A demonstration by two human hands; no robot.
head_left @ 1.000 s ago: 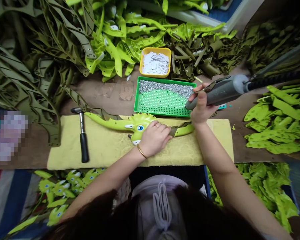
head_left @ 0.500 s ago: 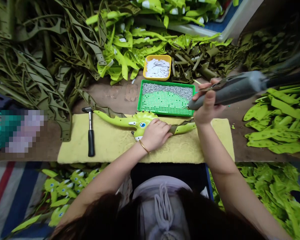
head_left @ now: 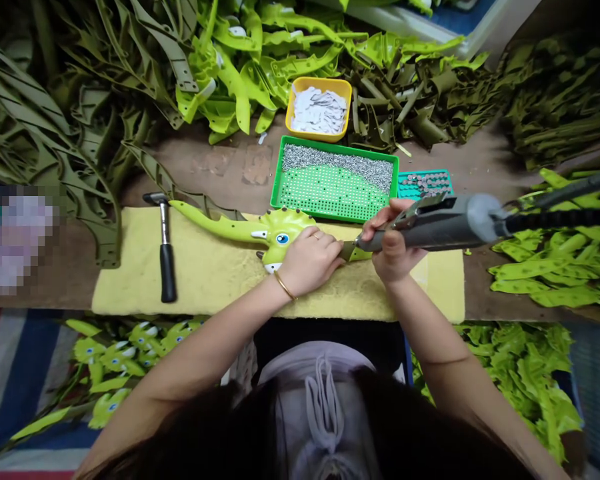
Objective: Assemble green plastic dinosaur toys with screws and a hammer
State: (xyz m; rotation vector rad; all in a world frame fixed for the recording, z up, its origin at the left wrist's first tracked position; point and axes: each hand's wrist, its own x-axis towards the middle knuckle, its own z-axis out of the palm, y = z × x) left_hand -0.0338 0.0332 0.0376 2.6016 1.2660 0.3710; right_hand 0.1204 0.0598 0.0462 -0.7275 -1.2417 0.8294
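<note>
A lime-green plastic dinosaur toy part (head_left: pixel 280 233) with a blue eye and a long tapering tail lies on a yellow pad (head_left: pixel 130 287). My left hand (head_left: pixel 310 260) presses on its body and hides the middle of it. My right hand (head_left: pixel 393 240) grips a grey power screwdriver (head_left: pixel 440 225) trailing a black cable to the right. The tool's thin tip sits at an olive section of the toy (head_left: pixel 349 251), just beyond my left fingertips. A gold bangle circles my left wrist.
A hammer (head_left: pixel 166 253) lies on the pad. Behind it are a green pegboard tray of screws (head_left: pixel 333 180), a yellow tray of white pieces (head_left: pixel 319 110) and a small teal tray (head_left: pixel 423 183). Heaps of olive and lime plastic parts surround the bench.
My right hand has brought the screwdriver tip from the green tray's corner down and left onto the toy. The view has shifted, bringing the teal tray into sight. My left hand stays on the toy.
</note>
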